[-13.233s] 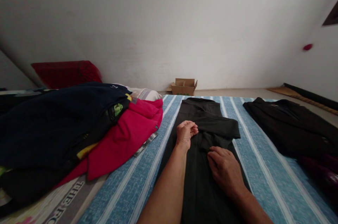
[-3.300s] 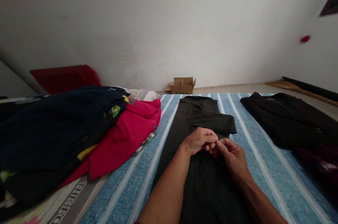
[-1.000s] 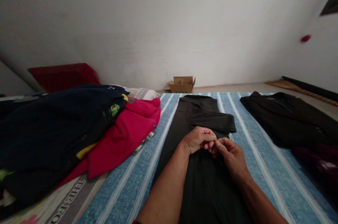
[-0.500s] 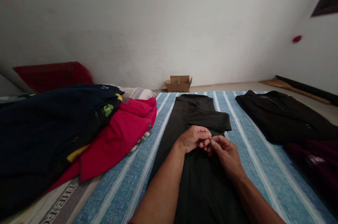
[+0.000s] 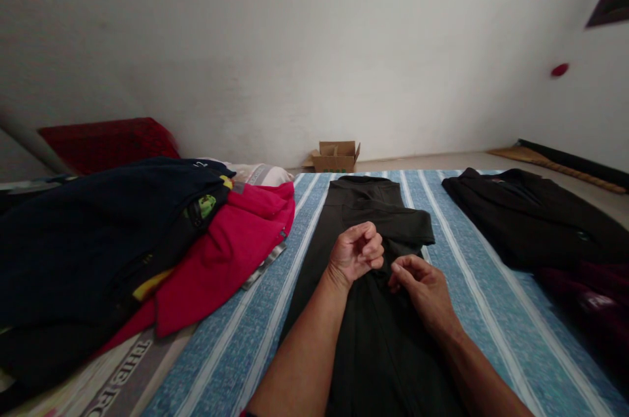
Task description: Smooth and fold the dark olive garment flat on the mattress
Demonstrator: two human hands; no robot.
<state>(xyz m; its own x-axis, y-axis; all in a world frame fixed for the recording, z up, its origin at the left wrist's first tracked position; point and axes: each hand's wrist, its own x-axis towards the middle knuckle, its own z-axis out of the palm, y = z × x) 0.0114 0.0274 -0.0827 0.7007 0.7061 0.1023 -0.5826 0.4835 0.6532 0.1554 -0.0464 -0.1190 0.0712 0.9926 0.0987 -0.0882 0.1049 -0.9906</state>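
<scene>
Dark garment (image 5: 373, 338), long and narrow, laid lengthwise down the middle of the bed (image 5: 491, 312) on a blue striped cover, running from near the person away toward the wall. One fold of it (image 5: 393, 223) lies crosswise over the far part.

Left hand (image 5: 356, 253) curled loosely above the garment, fingers bent in, thumb against them; whether a pinch of cloth sits between them cannot be told. Right hand (image 5: 422, 286) resting low on the cloth just beside the left, fingertips drawn together at a crease, seemingly nipping a small bit of fabric. The two hands are close but apart.

Handling, as judged: thin, soft cloth, light, no stiffness of its own. It will sag and drape wherever it is unsupported, and a lift from one point will pull it out of its flat lie. Surface looks matte, not slippery; the woven cover under it should hold it fairly well. Nothing fragile. Best taken at an edge or a fold line with both hands set apart, fingers pinching through all layers, so the layers stay aligned.

Around: a heap of navy and red clothes (image 5: 147, 246) to the left, touching the cover's edge; another dark garment (image 5: 531, 220) spread to the right, well apart; cardboard box (image 5: 337, 156) on the floor by the wall
</scene>
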